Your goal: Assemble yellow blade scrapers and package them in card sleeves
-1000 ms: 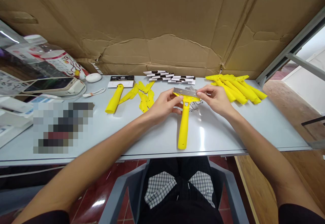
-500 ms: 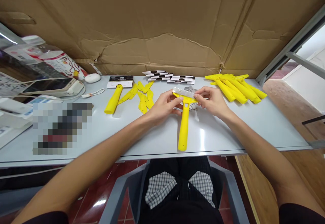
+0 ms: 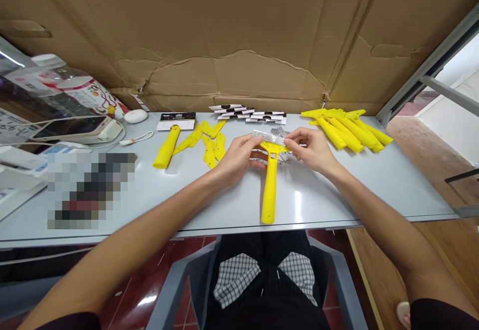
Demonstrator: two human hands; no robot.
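Note:
A yellow scraper handle (image 3: 269, 190) points toward me over the table, its wide head facing away. A flat metal blade (image 3: 270, 136) lies across that head. My left hand (image 3: 239, 156) is closed on the left end of the blade and head, thumb on top. At the right end, my right hand (image 3: 312, 149) pinches the blade between thumb and fingers. More shiny metal pieces (image 3: 286, 156) show partly behind the head, mostly hidden by it and my hands.
Yellow handles (image 3: 348, 130) are piled at the right. Flat yellow pieces (image 3: 210, 151), one more handle (image 3: 166, 148) and a black-and-white card (image 3: 176, 121) lie left. Folded white cards (image 3: 249, 114) sit at the back. A phone (image 3: 71, 129), cable and bottle (image 3: 90, 90) crowd the far left.
My left thumb has shifted up from the yellow head onto the blade's left end. The scraper and my right hand stay almost where they were.

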